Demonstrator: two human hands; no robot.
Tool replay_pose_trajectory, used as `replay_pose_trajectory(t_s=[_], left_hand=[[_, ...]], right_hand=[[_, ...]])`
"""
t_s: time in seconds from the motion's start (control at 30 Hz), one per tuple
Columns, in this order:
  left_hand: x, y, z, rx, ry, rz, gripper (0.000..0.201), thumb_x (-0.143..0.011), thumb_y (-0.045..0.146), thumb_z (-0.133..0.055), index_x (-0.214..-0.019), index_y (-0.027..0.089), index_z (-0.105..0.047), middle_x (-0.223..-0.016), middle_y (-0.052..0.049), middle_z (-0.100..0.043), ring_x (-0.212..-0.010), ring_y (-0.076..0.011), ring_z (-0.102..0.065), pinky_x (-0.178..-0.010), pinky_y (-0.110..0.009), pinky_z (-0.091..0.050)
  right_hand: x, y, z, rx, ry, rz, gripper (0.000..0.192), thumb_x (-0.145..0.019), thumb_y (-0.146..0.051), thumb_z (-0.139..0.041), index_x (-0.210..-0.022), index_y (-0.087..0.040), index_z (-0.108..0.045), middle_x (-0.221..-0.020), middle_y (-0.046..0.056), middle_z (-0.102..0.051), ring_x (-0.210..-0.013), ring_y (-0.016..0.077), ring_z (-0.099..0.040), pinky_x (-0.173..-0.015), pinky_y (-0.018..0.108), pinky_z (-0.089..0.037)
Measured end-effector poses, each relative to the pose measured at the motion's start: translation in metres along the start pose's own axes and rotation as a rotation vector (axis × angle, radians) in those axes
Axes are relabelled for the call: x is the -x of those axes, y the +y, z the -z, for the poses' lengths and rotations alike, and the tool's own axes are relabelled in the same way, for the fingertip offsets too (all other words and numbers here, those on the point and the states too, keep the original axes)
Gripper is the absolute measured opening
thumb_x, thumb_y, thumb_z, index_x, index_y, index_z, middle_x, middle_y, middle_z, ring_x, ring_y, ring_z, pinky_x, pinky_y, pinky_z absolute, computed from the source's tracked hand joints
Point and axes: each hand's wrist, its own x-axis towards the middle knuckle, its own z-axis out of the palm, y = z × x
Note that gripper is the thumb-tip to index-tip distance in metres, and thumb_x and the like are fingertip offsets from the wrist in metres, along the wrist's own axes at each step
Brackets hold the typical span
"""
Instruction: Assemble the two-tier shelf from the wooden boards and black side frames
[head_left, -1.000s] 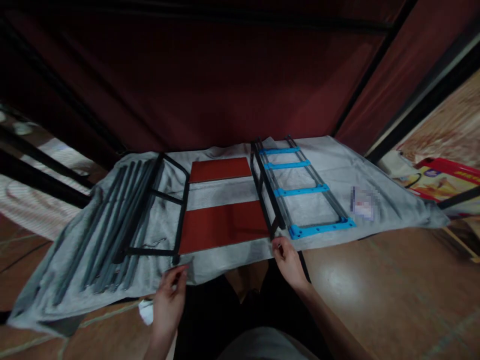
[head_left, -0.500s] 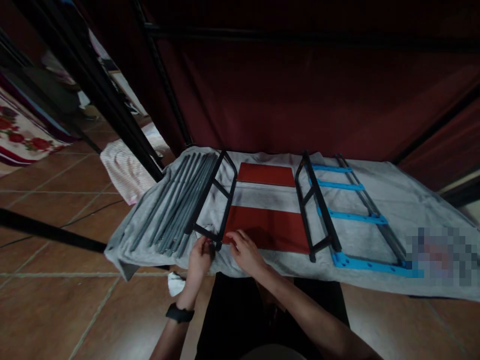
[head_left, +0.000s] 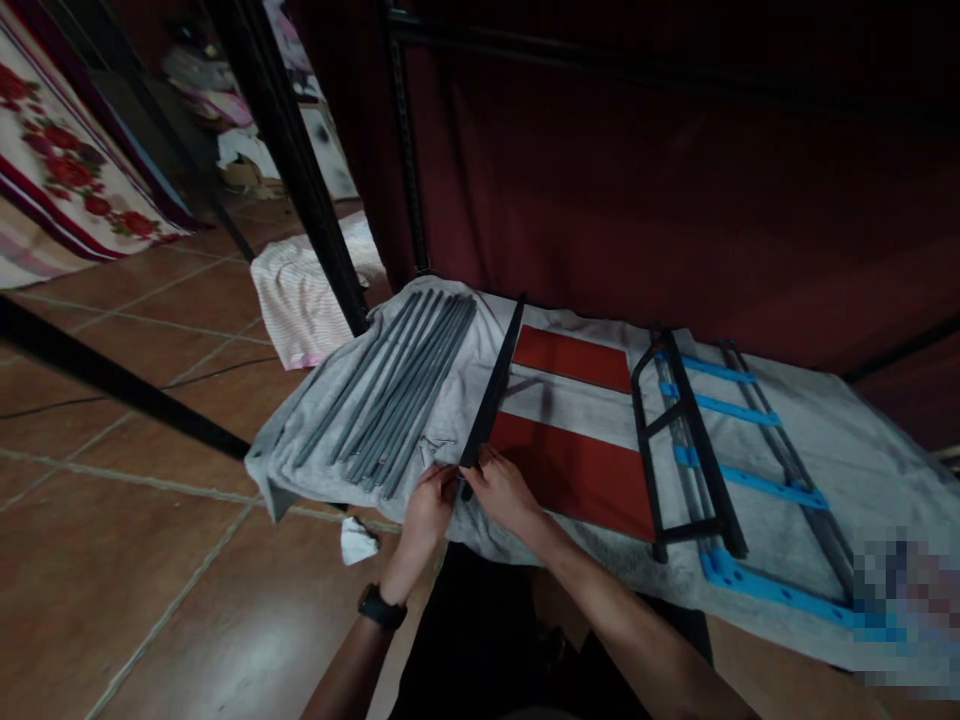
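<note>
A wide grey cloth [head_left: 750, 440] is spread over the brown tiled floor [head_left: 150, 560], seemingly so that loose parts lie sorted on one soft surface, and everything else sits relative to it. Behind the cloth hangs a dark red curtain [head_left: 637, 200] with black upright posts [head_left: 292, 170], which close off the far side. On the cloth's right part lies a rack of grey rods joined by blue plastic crossbars [head_left: 750, 490], and tilted against its left edge stands a black metal side frame [head_left: 675, 450]. At the cloth's centre lie two flat red-brown panels [head_left: 577, 440]. On its left part a bundle of long grey tubes [head_left: 397, 390] lies parallel. Between tubes and panels a second black metal frame [head_left: 491, 400] stands on edge at the cloth's near border, gripped at its lower end by both hands: the left hand [head_left: 429, 505] and the right hand [head_left: 504, 490] have fingers curled closed around it. A small white scrap [head_left: 356, 540] lies just off the cloth's near-left corner.
</note>
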Motion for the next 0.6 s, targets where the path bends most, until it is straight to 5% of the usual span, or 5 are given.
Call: replay_pose_trajectory(t_s=[0.3, 0.47, 0.6], left_hand=[[-0.013, 0.003, 0.005, -0.035, -0.174, 0.151, 0.022, -0.085, 0.021, -0.052, -0.089, 0.016, -0.072, -0.092, -0.013, -0.074, -0.084, -0.0236, -0.067, -0.080, -0.035, -0.049], [-0.017, -0.007, -0.002, 0.322, -0.144, 0.281, 0.015, -0.077, 0.025, -0.057, -0.068, 0.016, -0.064, -0.063, -0.003, -0.064, -0.058, -0.0154, -0.055, -0.059, -0.028, -0.044], [-0.018, -0.011, -0.007, 0.629, -0.176, 0.353, 0.005, -0.066, 0.018, -0.059, -0.070, 0.016, -0.060, -0.059, 0.001, -0.057, -0.053, -0.0114, -0.049, -0.053, -0.025, -0.039]], right_hand=[[-0.004, -0.004, 0.015, 0.004, -0.036, 0.029, 0.029, -0.101, -0.032, -0.038, -0.111, -0.018, -0.061, -0.112, 0.010, -0.067, -0.107, 0.0202, -0.063, -0.093, 0.031, -0.045], [-0.005, -0.006, 0.019, -0.030, -0.049, 0.013, 0.026, -0.099, -0.029, -0.042, -0.110, -0.017, -0.062, -0.111, 0.010, -0.068, -0.106, 0.0210, -0.063, -0.092, 0.031, -0.045], [-0.005, -0.003, 0.017, -0.049, -0.045, 0.017, 0.028, -0.099, -0.029, -0.041, -0.108, -0.017, -0.064, -0.109, 0.010, -0.069, -0.103, 0.0208, -0.064, -0.091, 0.030, -0.046]])
